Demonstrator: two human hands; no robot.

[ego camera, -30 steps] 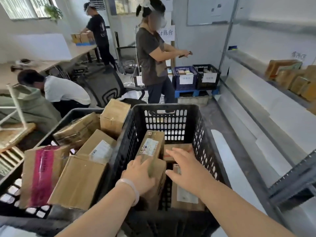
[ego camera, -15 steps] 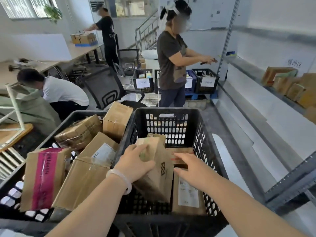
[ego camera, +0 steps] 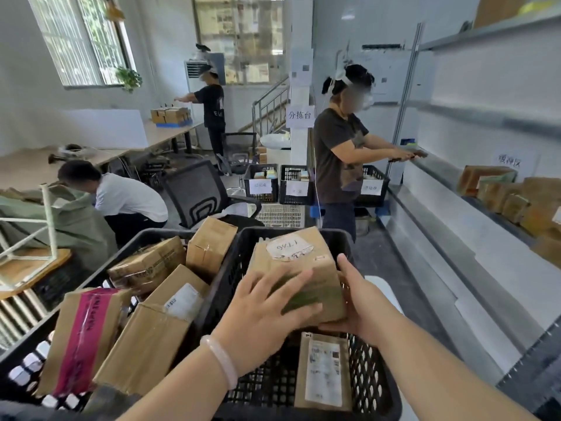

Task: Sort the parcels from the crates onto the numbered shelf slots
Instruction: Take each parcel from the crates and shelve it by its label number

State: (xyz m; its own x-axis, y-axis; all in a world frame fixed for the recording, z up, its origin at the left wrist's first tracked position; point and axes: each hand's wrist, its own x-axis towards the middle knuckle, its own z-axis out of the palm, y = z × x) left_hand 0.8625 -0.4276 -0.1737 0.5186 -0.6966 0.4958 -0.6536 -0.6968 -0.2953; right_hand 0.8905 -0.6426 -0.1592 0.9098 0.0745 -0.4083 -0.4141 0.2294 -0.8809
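The shelf (ego camera: 455,226) runs along the right, and its slots are the goal. Above the right-hand black crate (ego camera: 236,268) a taped brown parcel (ego camera: 303,262) is held clear of the rim, with a handwritten label on top. This looks like the pick-up step. The next move probably calls for reading that number and carrying the parcel right. The left hand (ego camera: 264,308) lies flat on its near face, fingers spread. The right hand (ego camera: 361,302) cups its lower right corner, thumb up the side.

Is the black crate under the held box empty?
No, a flat labelled parcel lies in the black crate, below the held box.
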